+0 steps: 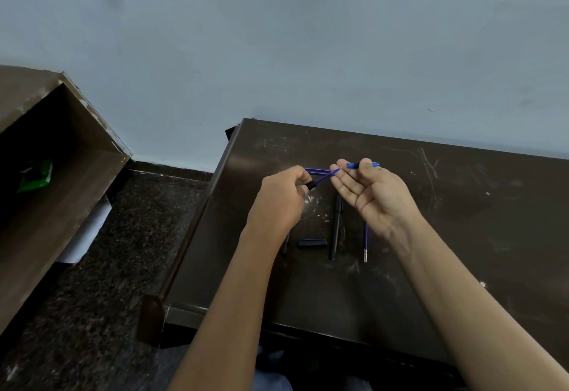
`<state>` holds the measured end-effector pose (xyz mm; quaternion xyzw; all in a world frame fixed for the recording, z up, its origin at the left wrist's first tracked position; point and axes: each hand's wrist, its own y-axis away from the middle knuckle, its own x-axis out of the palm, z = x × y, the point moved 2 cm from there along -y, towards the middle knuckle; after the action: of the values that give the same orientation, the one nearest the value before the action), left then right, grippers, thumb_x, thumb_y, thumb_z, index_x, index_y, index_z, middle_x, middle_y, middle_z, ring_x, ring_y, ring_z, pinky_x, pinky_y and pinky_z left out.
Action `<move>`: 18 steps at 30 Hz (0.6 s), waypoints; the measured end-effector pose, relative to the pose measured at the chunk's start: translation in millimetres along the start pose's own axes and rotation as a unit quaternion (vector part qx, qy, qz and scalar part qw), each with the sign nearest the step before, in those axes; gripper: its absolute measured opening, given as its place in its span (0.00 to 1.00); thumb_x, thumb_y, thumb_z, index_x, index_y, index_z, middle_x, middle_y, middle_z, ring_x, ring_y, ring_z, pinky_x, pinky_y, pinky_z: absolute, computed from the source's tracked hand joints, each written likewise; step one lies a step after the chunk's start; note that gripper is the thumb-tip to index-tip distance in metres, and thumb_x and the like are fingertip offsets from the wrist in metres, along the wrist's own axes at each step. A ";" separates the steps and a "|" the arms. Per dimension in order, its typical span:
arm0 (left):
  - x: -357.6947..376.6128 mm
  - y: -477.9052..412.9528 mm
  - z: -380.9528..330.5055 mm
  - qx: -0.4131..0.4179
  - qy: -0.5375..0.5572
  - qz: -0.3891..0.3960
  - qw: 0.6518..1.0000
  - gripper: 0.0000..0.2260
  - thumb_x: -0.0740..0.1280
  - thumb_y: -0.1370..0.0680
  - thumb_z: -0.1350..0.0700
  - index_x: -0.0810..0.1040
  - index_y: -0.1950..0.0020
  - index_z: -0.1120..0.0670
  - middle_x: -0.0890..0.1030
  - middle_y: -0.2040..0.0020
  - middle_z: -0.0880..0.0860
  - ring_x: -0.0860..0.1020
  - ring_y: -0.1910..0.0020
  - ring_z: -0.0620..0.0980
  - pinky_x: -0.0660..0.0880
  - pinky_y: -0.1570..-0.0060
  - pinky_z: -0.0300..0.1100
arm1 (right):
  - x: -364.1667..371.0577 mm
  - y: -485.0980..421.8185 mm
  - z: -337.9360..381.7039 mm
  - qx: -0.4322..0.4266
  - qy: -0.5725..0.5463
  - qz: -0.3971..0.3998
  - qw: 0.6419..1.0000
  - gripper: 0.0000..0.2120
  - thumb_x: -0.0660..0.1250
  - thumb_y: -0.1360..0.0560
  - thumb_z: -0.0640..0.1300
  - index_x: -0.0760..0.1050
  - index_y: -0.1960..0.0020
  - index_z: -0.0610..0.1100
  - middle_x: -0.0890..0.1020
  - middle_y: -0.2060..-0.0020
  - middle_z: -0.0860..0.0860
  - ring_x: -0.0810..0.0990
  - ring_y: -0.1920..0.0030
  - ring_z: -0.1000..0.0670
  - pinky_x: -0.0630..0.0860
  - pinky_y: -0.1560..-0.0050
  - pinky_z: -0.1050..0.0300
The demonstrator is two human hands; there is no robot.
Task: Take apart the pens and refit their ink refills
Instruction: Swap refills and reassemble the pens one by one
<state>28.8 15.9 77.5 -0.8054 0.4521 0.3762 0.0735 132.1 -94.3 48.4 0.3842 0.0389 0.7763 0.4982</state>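
Note:
My left hand (283,196) grips a black pen barrel with a blue ink refill (326,177) sticking out of it, tip pointing up and right. My right hand (372,193) is palm up and pinches a small blue pen tip piece (354,165) between thumb and forefinger, just right of the refill's tip. On the dark table (462,236) below the hands lie a black pen (335,227), a short black cap (312,243) and a loose blue refill (365,241). A blue pen (317,171) lies behind my left hand. Another dark part (285,244) is half hidden under my left wrist.
The table's left edge (200,221) drops to a speckled dark floor (123,252). A brown wooden shelf unit (46,159) stands at the left with a green packet (35,175) inside. A pale wall runs right behind the table.

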 end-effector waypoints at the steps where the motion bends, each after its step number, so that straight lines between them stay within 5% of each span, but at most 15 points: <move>1: 0.0 0.2 -1.3 -0.002 -0.002 0.003 1.000 0.11 0.59 0.20 0.63 0.77 0.41 0.55 0.79 0.47 0.56 0.74 0.56 0.46 0.70 0.59 0.37 | 0.3 0.1 1.0 -0.003 0.004 0.002 1.000 0.10 0.56 0.18 0.39 0.70 0.57 0.40 0.83 0.52 0.40 0.86 0.58 0.47 0.83 0.56 0.52; 8: 0.5 0.1 -9.3 -0.015 -0.006 0.023 1.000 0.12 0.60 0.20 0.62 0.75 0.37 0.56 0.78 0.42 0.58 0.77 0.48 0.52 0.73 0.47 0.41 | 2.6 0.5 2.8 -0.014 0.042 0.018 0.999 0.05 0.56 0.18 0.40 0.69 0.52 0.41 0.83 0.51 0.40 0.86 0.53 0.45 0.82 0.51 0.50; 13: 2.5 3.0 -13.6 0.001 -0.009 -0.004 1.000 0.12 0.59 0.19 0.61 0.76 0.38 0.56 0.79 0.43 0.57 0.75 0.52 0.49 0.71 0.52 0.38 | 3.3 4.0 8.3 -0.030 0.029 0.021 0.999 0.05 0.56 0.18 0.40 0.68 0.50 0.40 0.83 0.51 0.39 0.86 0.53 0.44 0.82 0.51 0.49; 18: 0.9 -0.3 -18.3 -0.031 -0.022 0.035 0.999 0.14 0.59 0.19 0.62 0.74 0.35 0.56 0.77 0.39 0.57 0.76 0.42 0.54 0.72 0.43 0.43 | 2.7 7.9 12.3 -0.044 0.030 0.024 0.998 0.04 0.56 0.18 0.40 0.67 0.46 0.40 0.82 0.51 0.39 0.86 0.54 0.45 0.82 0.52 0.49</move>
<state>39.2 7.1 89.7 -0.7824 0.4667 0.4099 0.0456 133.5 -100.0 62.0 0.3391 0.0108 0.8004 0.4943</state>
